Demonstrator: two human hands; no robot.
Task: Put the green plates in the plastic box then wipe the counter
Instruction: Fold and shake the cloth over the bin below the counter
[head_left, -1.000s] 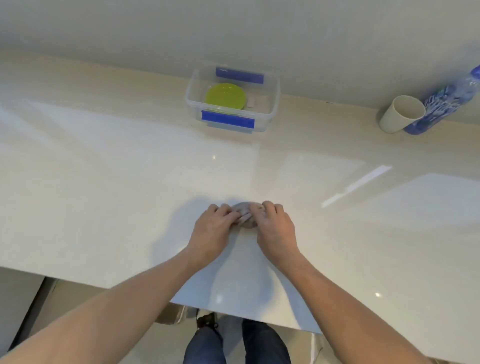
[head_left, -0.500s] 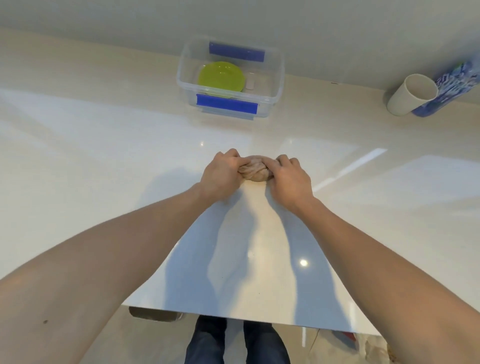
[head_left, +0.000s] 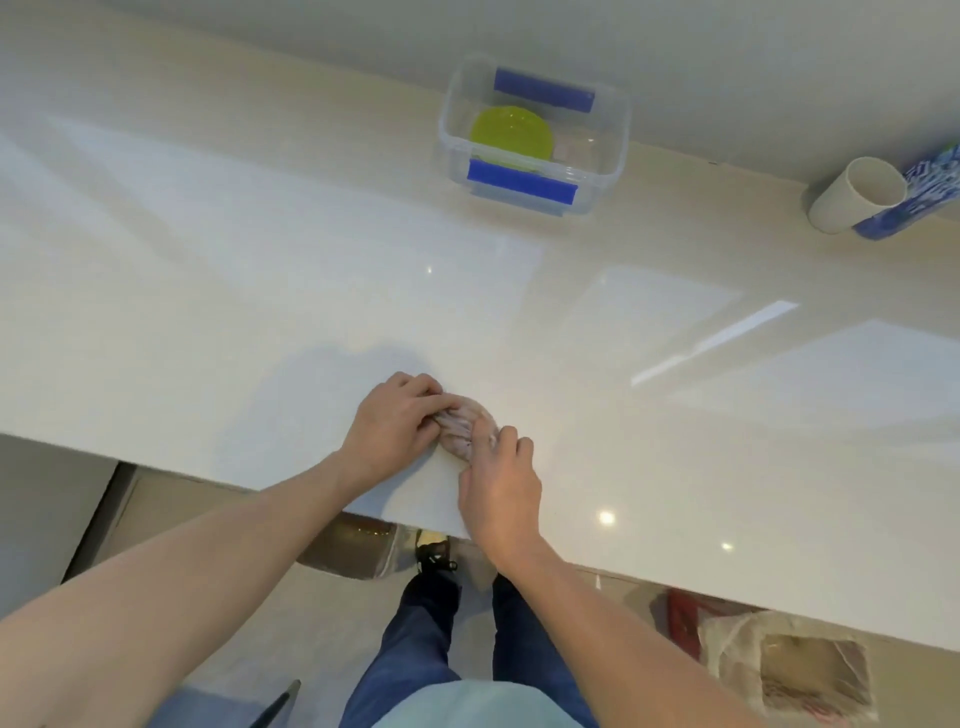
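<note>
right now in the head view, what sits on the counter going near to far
cloth bunched between left hand and right hand → plastic box holding green plates, against the wall

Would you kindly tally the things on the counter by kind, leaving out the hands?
Clear plastic box with blue clips: 1
Round green plates, stacked in the box, number unclear: at least 1
Crumpled pinkish cloth: 1
Beige cup: 1
Blue-patterned bottle: 1
Total: at least 5

1. A plain pale wall (head_left: 675, 62) rises far beyond the hands.
2. Beige floor tiles (head_left: 218, 530) lie below them.
3. A plastic bag (head_left: 789, 670) sits on the floor, right of the hands.
</note>
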